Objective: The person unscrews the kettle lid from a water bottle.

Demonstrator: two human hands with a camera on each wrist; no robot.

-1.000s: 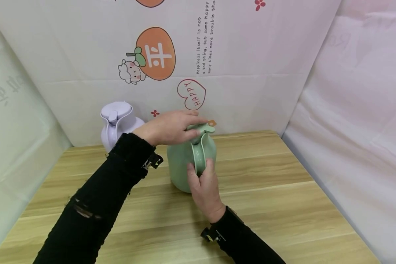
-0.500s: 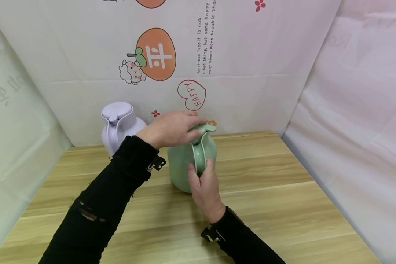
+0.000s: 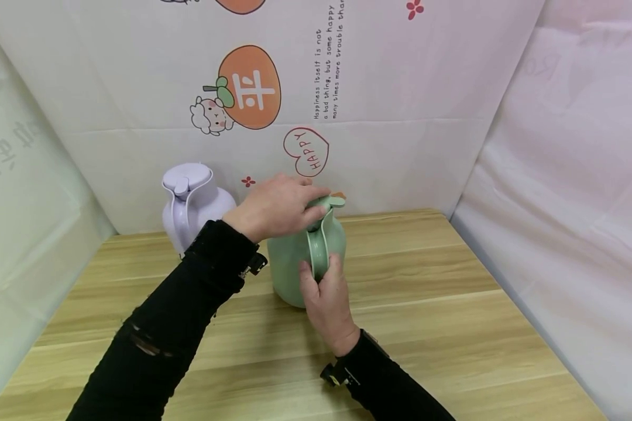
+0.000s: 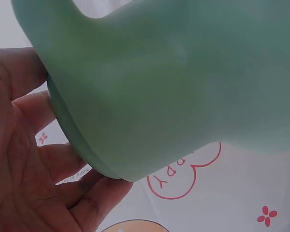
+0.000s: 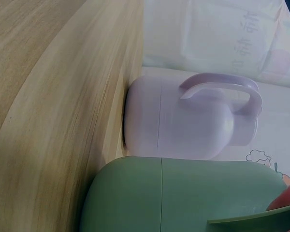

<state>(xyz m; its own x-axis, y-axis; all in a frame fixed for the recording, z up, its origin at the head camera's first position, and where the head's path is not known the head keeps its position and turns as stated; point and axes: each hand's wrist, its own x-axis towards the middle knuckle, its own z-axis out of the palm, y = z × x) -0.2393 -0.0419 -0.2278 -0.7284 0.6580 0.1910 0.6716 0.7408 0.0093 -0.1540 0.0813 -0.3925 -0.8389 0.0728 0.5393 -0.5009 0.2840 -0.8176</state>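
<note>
A pale green thermos jug (image 3: 289, 269) stands upright on the wooden table, its handle (image 3: 317, 251) facing me. My right hand (image 3: 329, 307) grips the lower handle, thumb on its left side. My left hand (image 3: 279, 204) lies over the jug's top and holds the lid (image 4: 72, 128), fingers spread round the rim in the left wrist view. From under that hand the lid's small lever (image 3: 337, 202) sticks out to the right. The right wrist view shows the jug's side and a bit of finger (image 5: 284, 198) behind the handle.
A lilac thermos jug (image 3: 205, 204) with its lid on stands at the back left, partly behind my left forearm. Printed white cloth (image 3: 390, 158) hangs behind the wooden table (image 3: 426, 327), with more cloth on both sides.
My left hand and forearm have shifted slightly to the right, the wrist turning a little. The lid's lever has moved slightly right and up. The right hand and the jug's body stay in place.
</note>
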